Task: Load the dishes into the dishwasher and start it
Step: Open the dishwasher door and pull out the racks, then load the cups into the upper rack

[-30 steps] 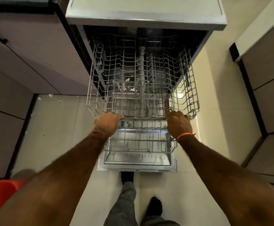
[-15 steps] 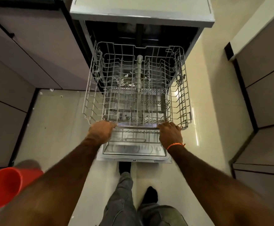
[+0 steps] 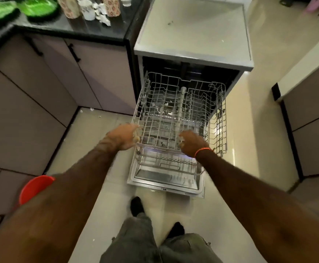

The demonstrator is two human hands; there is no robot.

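At the upper rack (image 3: 181,114), left hand (image 3: 123,136) and right hand (image 3: 192,143) hover loosely curled, empty.

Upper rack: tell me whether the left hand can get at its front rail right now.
Probably yes: the left hand hovers at the upper rack's front left corner, nothing between them.

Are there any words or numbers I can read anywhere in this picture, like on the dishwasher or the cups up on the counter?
No text here can be read.
Dishwasher door: a small dark mark on its front edge, too small to read.
Upper rack: bare wire, no label visible.
Patterned containers on the counter: floral print only, blurred, no words visible.
Red bucket: plain, no writing showing.
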